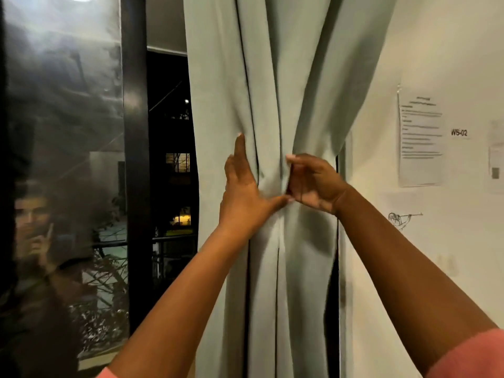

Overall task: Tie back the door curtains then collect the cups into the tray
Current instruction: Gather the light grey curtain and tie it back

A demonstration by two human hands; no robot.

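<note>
Head view: both hands (278,186) gather the curtain (272,77), right fingers pinching.

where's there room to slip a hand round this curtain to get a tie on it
Room shows left of the curtain, between its left edge and the dark door frame. The right side is tight: the fabric sits close to the wall, leaving a narrow dark gap. The pinched waist is crowded, with the left hand pressing flat and the right hand gripping folds.

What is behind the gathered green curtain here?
Left of the curtain, glass shows a dark night scene with lit windows. A dark strip shows at its right edge beside the wall. Anything directly behind the fabric is covered, including where both hands bunch it.
</note>
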